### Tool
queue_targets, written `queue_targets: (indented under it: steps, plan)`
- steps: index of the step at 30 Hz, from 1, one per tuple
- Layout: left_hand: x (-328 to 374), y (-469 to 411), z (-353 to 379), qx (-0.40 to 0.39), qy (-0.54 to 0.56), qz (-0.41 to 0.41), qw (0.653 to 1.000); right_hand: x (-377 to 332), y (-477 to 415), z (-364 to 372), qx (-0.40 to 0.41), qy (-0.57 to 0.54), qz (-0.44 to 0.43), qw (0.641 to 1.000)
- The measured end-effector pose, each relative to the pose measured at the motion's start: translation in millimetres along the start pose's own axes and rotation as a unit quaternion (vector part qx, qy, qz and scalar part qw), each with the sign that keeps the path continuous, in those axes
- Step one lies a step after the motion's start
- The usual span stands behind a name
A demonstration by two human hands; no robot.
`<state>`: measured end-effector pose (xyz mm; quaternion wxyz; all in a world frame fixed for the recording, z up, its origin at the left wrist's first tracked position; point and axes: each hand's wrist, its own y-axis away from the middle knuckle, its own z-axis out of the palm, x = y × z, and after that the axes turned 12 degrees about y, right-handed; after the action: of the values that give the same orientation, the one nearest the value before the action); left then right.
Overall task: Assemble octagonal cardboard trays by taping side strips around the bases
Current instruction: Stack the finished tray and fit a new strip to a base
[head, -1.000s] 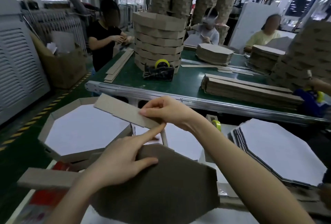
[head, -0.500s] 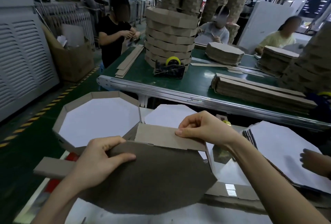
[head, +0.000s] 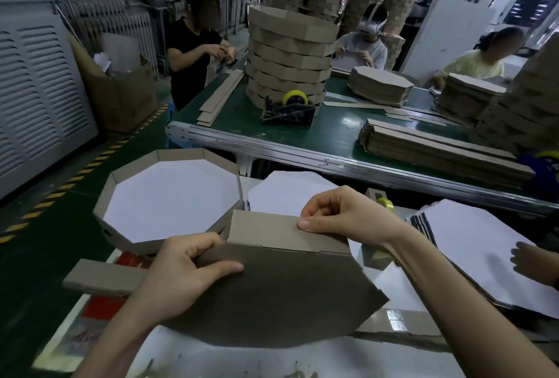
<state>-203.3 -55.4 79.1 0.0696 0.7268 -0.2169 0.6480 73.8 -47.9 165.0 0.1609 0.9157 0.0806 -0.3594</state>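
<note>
A brown octagonal base [head: 272,296] lies grey-brown side up in front of me. My left hand [head: 184,268] grips its far-left edge, thumb on top. A cardboard side strip [head: 272,231] stands folded up along the base's far edge, and my right hand [head: 341,214] pinches the strip's top edge near its right end. The strip's loose left part [head: 96,276] sticks out flat past my left wrist. A finished tray [head: 169,196] with a white floor sits just beyond, to the left.
White octagonal bases are stacked at right [head: 484,256], with another person's hand [head: 535,262] on them, and one lies behind the strip [head: 287,190]. A yellow tape roll [head: 385,203] sits by my right hand. Across the green conveyor [head: 332,135] are a tape dispenser [head: 290,110], strip piles [head: 432,148] and stacked trays [head: 290,54].
The strip came down from mid-air onto the base's far edge and now stands upright along it. My left hand shifted from pointing at the strip to gripping the base's edge.
</note>
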Motion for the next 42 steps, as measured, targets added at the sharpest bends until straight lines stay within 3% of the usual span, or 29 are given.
queue_targets:
  steps: [5, 9, 11, 14, 16, 28, 30, 32, 35, 38, 42]
  plan:
    - [-5, -4, 3, -0.029, -0.015, -0.020, 0.999, 8, -1, 7, 0.014, -0.003, 0.005, 1.000]
    - [-7, -7, 16, 0.106, -0.112, -0.006, 0.988, 10, 1, 8, 0.021, -0.006, 0.003, 1.000]
    - [-1, -10, 24, 0.152, -0.154, 0.058, 0.975, 9, 1, 8, 0.025, 0.000, 0.002, 1.000]
    - [9, -15, 34, 0.090, -0.245, 0.193, 0.946, 7, 3, 11, 0.027, 0.018, -0.004, 0.999]
    - [13, -18, 38, 0.033, -0.282, 0.229, 0.931, 6, 4, 12, 0.040, 0.021, -0.010, 0.999]
    - [27, -15, 49, -0.015, -0.290, 0.210, 0.933, 14, 11, 8, 0.005, 0.013, -0.020, 1.000]
    - [27, -18, 51, -0.015, -0.275, 0.207, 0.939, 25, 7, 1, 0.034, -0.008, -0.004, 0.999]
    - [27, -21, 51, -0.015, -0.254, 0.198, 0.946, 52, -7, -8, 0.141, -0.060, 0.044, 0.987]
    - [28, -24, 54, -0.024, -0.233, 0.187, 0.954, 114, -30, -22, 0.281, -0.097, 0.212, 0.931]
    - [32, -28, 58, -0.032, -0.230, 0.183, 0.955, 184, -35, -26, 0.254, -0.092, 0.374, 0.887]
    - [36, -35, 66, -0.048, -0.230, 0.175, 0.956, 238, -27, -19, 0.235, -0.065, 0.449, 0.860]
